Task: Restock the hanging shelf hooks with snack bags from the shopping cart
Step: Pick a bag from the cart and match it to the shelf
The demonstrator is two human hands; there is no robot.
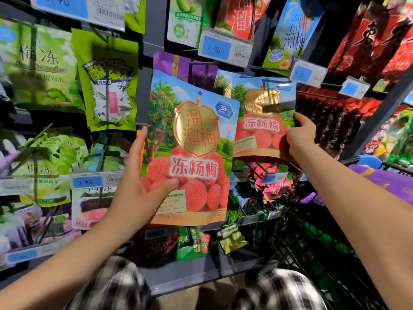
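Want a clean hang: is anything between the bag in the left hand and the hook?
Nothing visible blocks the held bag; the hook already carries a matching bag, gripped by the right hand.

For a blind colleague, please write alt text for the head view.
The left hand holds up a bayberry bag, while the right hand grips a matching bag hanging on a hook.

Both arms reach forward, left hand (136,186) and right hand (299,134) each pinching.
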